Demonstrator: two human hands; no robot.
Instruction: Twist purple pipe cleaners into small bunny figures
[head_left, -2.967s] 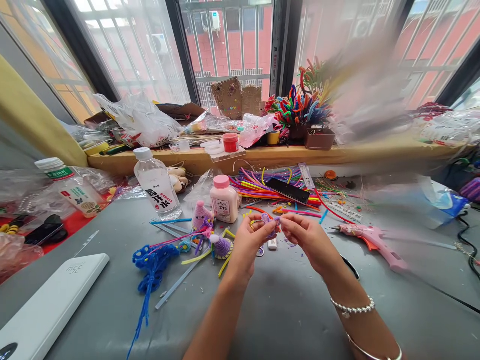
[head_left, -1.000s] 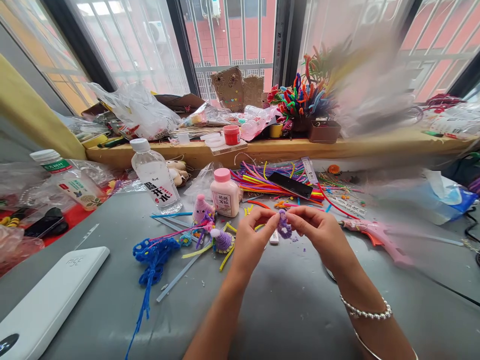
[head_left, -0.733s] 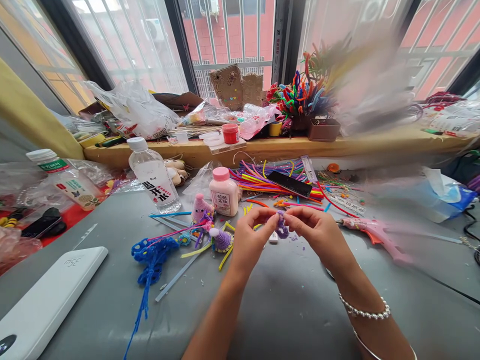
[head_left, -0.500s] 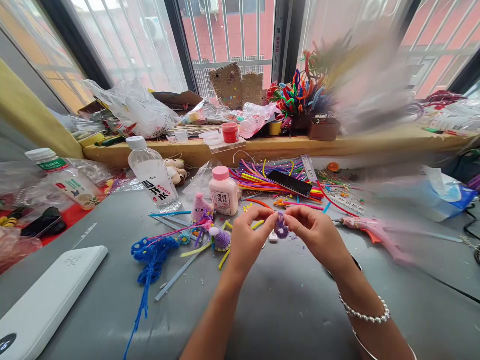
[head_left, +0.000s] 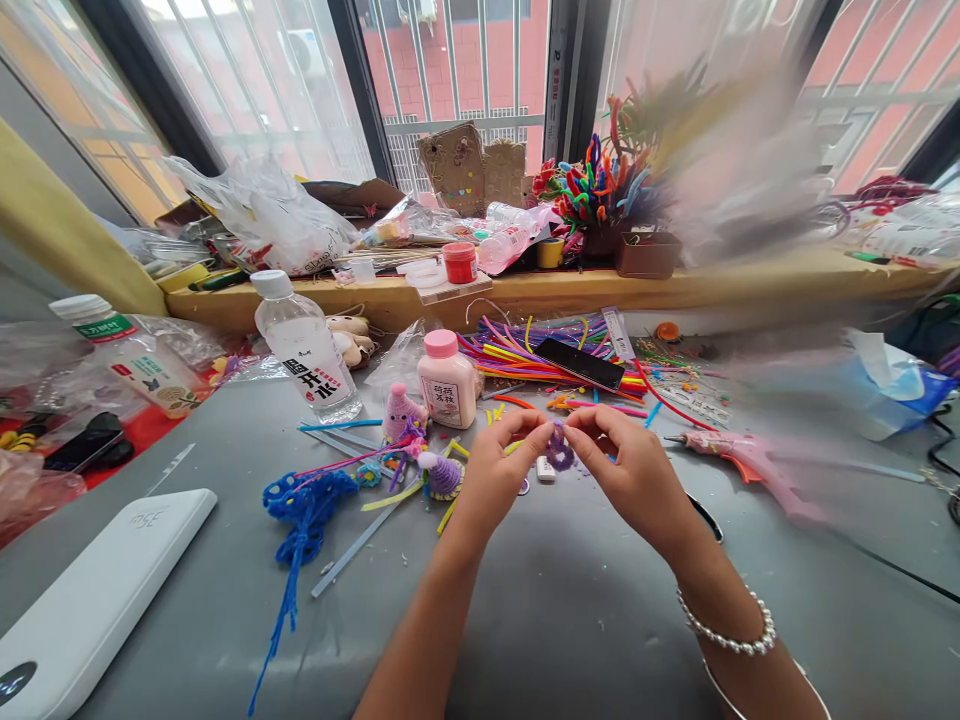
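Note:
Between my fingertips is a small purple fuzzy ring [head_left: 559, 452], seemingly a looped pipe cleaner, held up over the grey table. My left hand [head_left: 504, 465] pinches its left side with thumb and forefinger. From the other side my right hand [head_left: 621, 462] pinches its upper right edge. Just behind the ring a small white block [head_left: 545, 470] lies on the table. Left of my left hand are a striped purple cone-shaped piece [head_left: 444, 477], a pink fuzzy figure with a face [head_left: 403, 415] and a tangle of blue fuzzy strands [head_left: 304, 510].
A pink glue gun [head_left: 757, 465] lies at right with its cord trailing. Behind my hands stand a pink-capped bottle [head_left: 448, 385] and a water bottle [head_left: 307, 350]. Colourful pipe cleaners [head_left: 502, 365] lie under a black phone [head_left: 581, 364]. A white power bank [head_left: 112, 600] is at left.
Both hands have shifted very slightly left with the purple ring. The ring's opening shows a little differently; the grip stays the same.

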